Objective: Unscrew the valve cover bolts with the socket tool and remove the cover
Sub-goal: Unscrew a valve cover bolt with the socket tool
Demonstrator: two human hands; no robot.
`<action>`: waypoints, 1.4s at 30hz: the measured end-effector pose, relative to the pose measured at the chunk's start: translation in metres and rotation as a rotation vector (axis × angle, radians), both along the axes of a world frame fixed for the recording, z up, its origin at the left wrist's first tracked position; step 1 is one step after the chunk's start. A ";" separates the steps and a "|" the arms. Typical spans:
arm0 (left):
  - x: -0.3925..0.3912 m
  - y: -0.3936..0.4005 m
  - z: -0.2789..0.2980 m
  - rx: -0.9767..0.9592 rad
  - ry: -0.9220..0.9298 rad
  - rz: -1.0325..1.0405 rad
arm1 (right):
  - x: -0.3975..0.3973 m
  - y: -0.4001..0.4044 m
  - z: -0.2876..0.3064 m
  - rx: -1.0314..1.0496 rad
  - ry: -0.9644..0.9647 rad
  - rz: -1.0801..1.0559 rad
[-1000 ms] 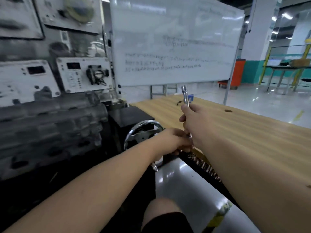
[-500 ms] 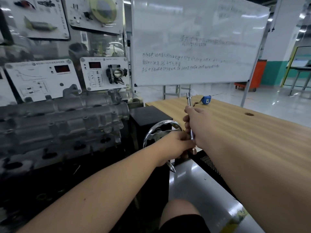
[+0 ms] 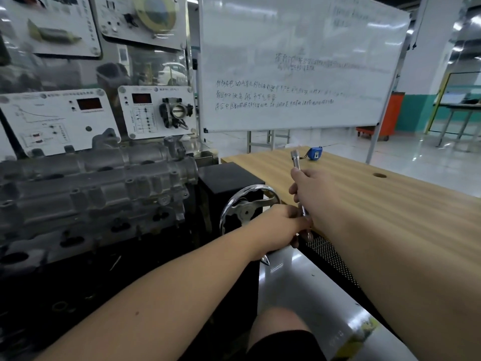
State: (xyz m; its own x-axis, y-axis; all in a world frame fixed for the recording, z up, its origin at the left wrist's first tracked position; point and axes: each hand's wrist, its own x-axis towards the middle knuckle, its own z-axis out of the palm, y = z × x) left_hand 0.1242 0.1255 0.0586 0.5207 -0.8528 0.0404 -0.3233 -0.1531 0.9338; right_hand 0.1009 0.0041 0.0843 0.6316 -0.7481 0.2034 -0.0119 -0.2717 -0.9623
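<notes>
view panned left; socket tool between hands.

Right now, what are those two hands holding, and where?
The right hand grips the socket tool mid-shaft. The left hand grips its lower part, beside the handwheel.

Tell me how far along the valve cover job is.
Nothing looks done: the cover sits on the engine with bolts visible. In hand: the right hand grips the socket tool upright, away from the engine; the left hand is at its lower end. All unscrewing and lifting remains.
</notes>
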 end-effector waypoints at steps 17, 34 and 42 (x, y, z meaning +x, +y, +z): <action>0.139 0.219 0.118 0.113 -0.564 0.504 | 0.149 0.215 0.127 0.146 -0.270 0.697; 0.234 0.314 0.118 0.385 -0.643 0.603 | 0.250 0.306 0.109 0.118 -0.386 0.940; 0.250 0.319 0.109 0.363 -0.602 0.642 | 0.262 0.308 0.101 0.195 -0.378 0.980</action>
